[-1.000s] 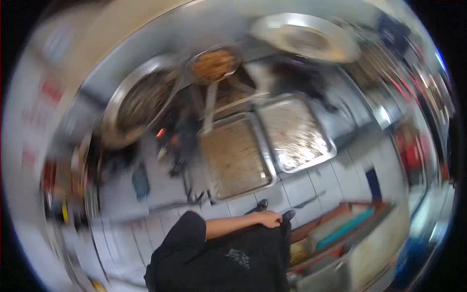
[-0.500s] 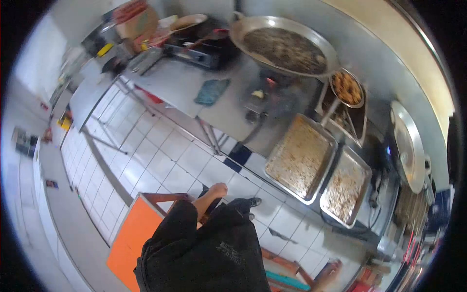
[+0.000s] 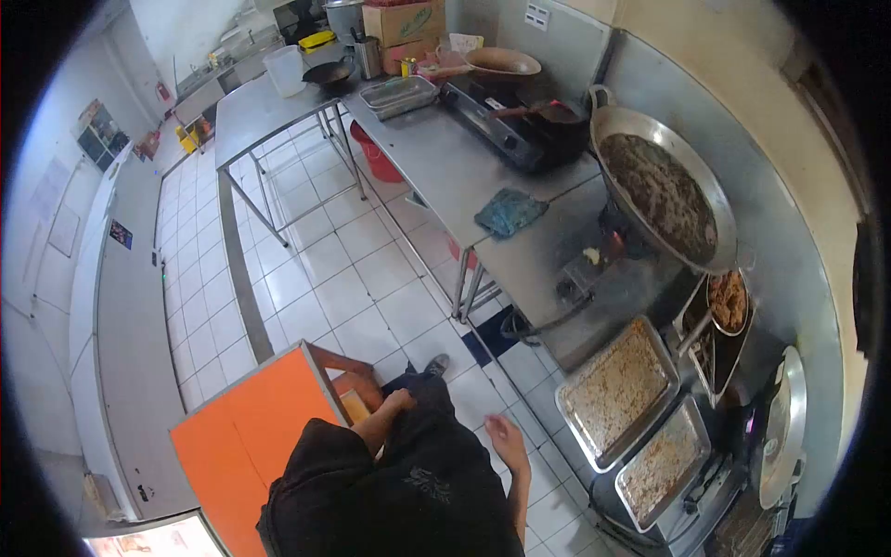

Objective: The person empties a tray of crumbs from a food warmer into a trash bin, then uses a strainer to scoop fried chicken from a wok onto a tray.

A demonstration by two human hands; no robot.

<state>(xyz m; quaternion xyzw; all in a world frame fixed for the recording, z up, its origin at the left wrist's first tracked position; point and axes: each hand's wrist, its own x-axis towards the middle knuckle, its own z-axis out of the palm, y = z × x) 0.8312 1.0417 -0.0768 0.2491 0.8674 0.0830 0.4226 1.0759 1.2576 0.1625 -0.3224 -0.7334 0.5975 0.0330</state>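
My left hand (image 3: pixel 399 401) is loosely curled in front of my dark trousers, beside the orange-sided table; no object shows in it. My right hand (image 3: pixel 504 438) hangs over the tiled floor to the left of the worktop, fingers apart and slightly bent, holding nothing. Nearest to it on the worktop is a greasy metal tray (image 3: pixel 617 395), with a second crumb-covered tray (image 3: pixel 661 464) next to it. Behind them, a strainer (image 3: pixel 729 302) full of browned fried food rests over a rectangular pan. A large wok (image 3: pixel 617 116) of dark, bubbling oil sits over a burner.
An orange-sided table (image 3: pixel 246 418) stands close on my left. A blue-green cloth (image 3: pixel 510 213) lies on the steel worktop (image 3: pixel 436 172). Further back are a black stove (image 3: pixel 492 125), a wire basket (image 3: pixel 399 97) and a red bucket (image 3: pixel 376 158). A large metal lid (image 3: pixel 784 427) leans at the right wall.
The view has turned, so the worktop and wok appear further right and the far table shows more. My right hand has swung up and forward; my left hand appears lower, still curled.
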